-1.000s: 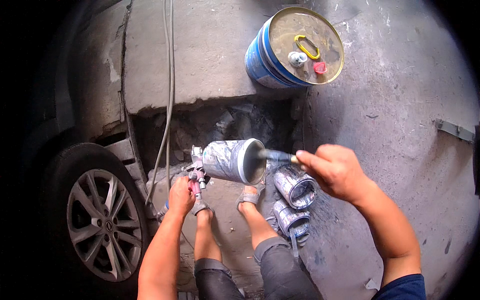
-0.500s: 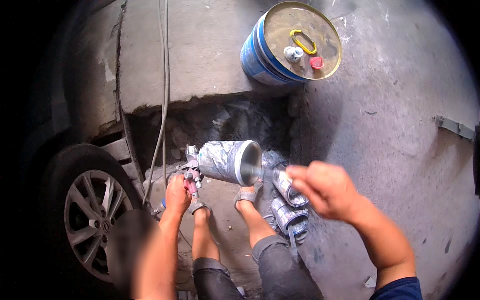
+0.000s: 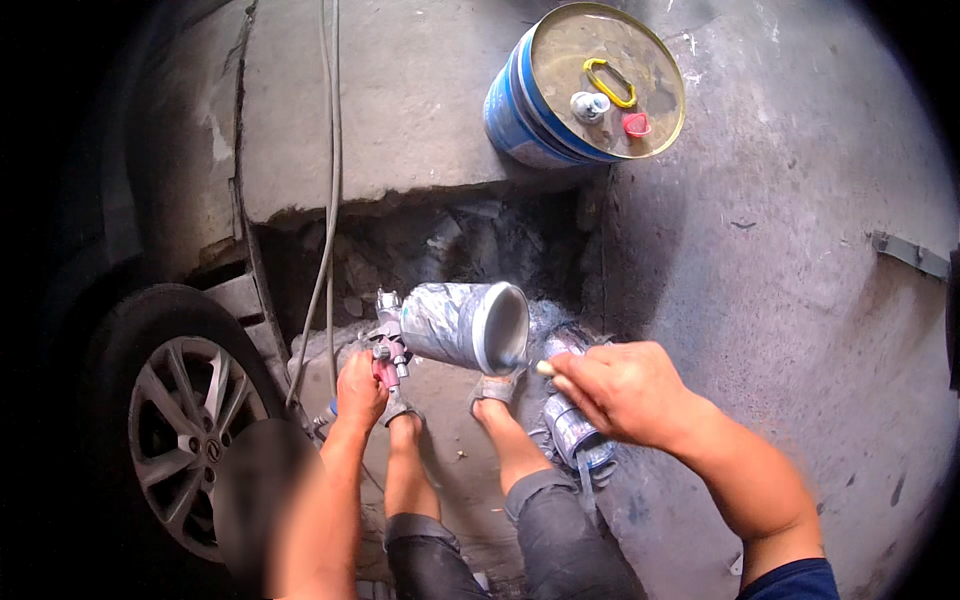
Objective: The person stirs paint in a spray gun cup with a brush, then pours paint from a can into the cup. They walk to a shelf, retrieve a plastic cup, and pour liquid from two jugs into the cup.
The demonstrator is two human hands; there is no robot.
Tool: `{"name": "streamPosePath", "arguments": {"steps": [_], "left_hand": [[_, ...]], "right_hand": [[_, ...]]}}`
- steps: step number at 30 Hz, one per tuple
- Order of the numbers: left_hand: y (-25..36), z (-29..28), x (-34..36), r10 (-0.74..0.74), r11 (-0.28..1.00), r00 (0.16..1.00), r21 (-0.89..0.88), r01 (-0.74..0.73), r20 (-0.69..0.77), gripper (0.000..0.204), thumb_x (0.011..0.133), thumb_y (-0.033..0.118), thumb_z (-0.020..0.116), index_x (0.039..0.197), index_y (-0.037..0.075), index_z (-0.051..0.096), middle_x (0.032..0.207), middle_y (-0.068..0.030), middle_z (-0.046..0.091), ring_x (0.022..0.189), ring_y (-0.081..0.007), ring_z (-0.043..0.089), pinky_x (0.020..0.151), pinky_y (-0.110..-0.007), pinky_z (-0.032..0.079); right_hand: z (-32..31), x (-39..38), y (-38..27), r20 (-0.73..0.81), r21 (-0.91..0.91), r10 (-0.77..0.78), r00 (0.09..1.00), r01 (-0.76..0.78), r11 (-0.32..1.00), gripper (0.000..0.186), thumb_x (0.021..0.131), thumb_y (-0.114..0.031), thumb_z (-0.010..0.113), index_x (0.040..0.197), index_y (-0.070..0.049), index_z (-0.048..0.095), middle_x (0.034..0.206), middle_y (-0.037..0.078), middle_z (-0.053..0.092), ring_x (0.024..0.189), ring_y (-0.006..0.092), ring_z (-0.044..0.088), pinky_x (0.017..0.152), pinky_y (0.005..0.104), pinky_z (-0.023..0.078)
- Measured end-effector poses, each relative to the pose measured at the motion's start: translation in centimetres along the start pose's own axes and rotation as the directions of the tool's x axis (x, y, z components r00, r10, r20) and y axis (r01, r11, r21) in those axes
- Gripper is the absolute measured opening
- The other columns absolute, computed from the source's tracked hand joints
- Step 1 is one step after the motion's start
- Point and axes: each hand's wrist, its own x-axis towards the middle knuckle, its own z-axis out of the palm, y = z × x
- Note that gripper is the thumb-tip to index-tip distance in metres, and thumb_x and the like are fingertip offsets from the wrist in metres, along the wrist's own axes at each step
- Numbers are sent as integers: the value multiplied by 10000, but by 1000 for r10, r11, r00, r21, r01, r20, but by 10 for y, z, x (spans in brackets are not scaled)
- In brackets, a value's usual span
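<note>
- A paint-streaked grey-and-white cylindrical cup [image 3: 440, 318] is right in the middle of what I see, tipped on its side, its pale-rimmed round mouth turned toward 3 o'clock.
- At the cup's 9 o'clock end it joins a metal spray gun [image 3: 390, 348] with a pinkish-red handle.
- The left hand [image 3: 361, 386], at 8 o'clock from the cup, has its fingers curled around that handle.
- The right hand [image 3: 630, 392], at 4 o'clock, has its fingers pressed together, pinching a small pale-handled brush [image 3: 545, 368] near the cup's mouth; the brush's far end is too blurred to tell whether it touches the rim.
- Below that hand, at 5 o'clock, sits a paint-smeared grey metal can [image 3: 570, 430]; another smeared can [image 3: 563, 342] is partly hidden behind the hand.
- Toward 6 o'clock, the person's feet in grey sandals [image 3: 400, 407] stand on the dusty floor.
- At 12 o'clock a dark, rough-edged pit [image 3: 470, 240] opens in the concrete.
- Farther out at 1 o'clock stands a blue drum [image 3: 525, 125], its brownish lid carrying a yellow loop handle [image 3: 590, 68], a small whitish bottle [image 3: 588, 106] and a little red cap [image 3: 636, 125].
- Beige hoses [image 3: 333, 200] run down past 10 o'clock.
- A black-tyred, silver-spoked car wheel [image 3: 213, 450] stands at 8 o'clock, beyond the left hand.
</note>
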Motion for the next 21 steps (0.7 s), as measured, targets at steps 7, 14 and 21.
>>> {"name": "streamPosePath", "arguments": {"steps": [7, 14, 21], "left_hand": [[10, -4, -2, -47, 999, 998, -9, 47, 52, 213, 742, 18, 588, 948, 38, 539, 844, -188, 552, 816, -410, 549, 715, -485, 449], [6, 4, -11, -52, 997, 997, -61, 56, 54, 213, 736, 18, 588, 943, 22, 538, 876, -203, 564, 832, -414, 554, 717, -485, 456], [10, 7, -17, -34, 996, 998, -78, 37, 44, 133, 794, 78, 591, 899, 31, 524, 803, -177, 550, 779, -414, 549, 694, -490, 449]], "right_hand": [[4, 24, 10, 4, -123, -81, 997, 81, 989, 172, 803, -152, 651, 956, -76, 633, 615, 60, 528, 536, 246, 554, 479, 374, 451], [14, 41, 17, -170, -214, -201, 965, 163, 963, 165, 833, -198, 621, 954, -85, 615, 627, 42, 538, 550, 236, 568, 475, 362, 461], [31, 39, 6, -109, 126, -62, 992, 76, 989, 162, 850, -186, 629, 965, -75, 656, 638, 92, 584, 604, 248, 629, 514, 376, 494]]}}
